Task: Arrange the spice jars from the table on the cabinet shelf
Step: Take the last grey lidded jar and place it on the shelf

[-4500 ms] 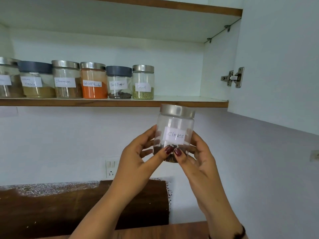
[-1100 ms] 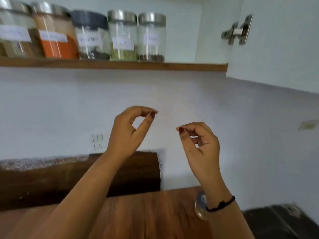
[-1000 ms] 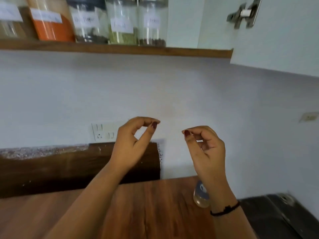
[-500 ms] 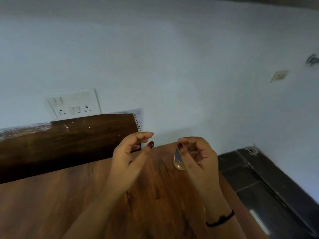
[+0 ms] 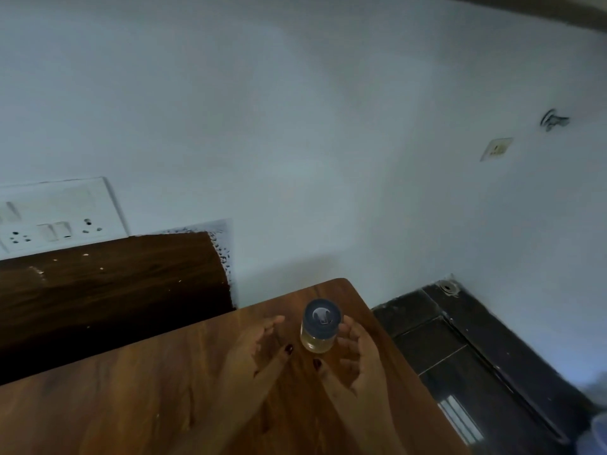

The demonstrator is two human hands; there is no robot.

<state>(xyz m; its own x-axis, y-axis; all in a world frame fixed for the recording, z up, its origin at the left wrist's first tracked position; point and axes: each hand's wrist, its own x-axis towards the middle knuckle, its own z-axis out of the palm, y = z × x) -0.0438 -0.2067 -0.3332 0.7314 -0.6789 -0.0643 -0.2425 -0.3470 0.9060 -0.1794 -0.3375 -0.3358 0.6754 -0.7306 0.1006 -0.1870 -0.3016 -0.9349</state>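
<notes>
while both hands reach down over the table: the head view looks steeply down at a wooden table (image 5: 138, 389) set near a pale wall (image 5: 295, 126).
spice jar: a small clear spice jar (image 5: 319, 326) with a dark grey lid stands upright near the table's far right corner, yellowish at the bottom; any label is not readable.
left hand: the left hand (image 5: 259, 349) sits just left of the jar, palm turned toward it, fingers extended and loosely curved, thumb with a dark red nail pointing at the jar's base. it is spread wide, grasping nothing, and a gap of table shows between it and the glass.
right hand: the right hand (image 5: 353, 359) cups the jar's right side, fingers curled near the lid and shoulder, thumb below near the base. it looks loosely curled around the jar rather than clamped; whether the fingertips touch the glass i cannot tell.
forearms: both run up from the bottom edge, converging toward the jar.
surroundings: a white switch plate (image 5: 56, 215) hangs on the wall at left above a dark wooden board (image 5: 111, 290); dark floor tiles (image 5: 460, 356) lie to the table's right.
</notes>
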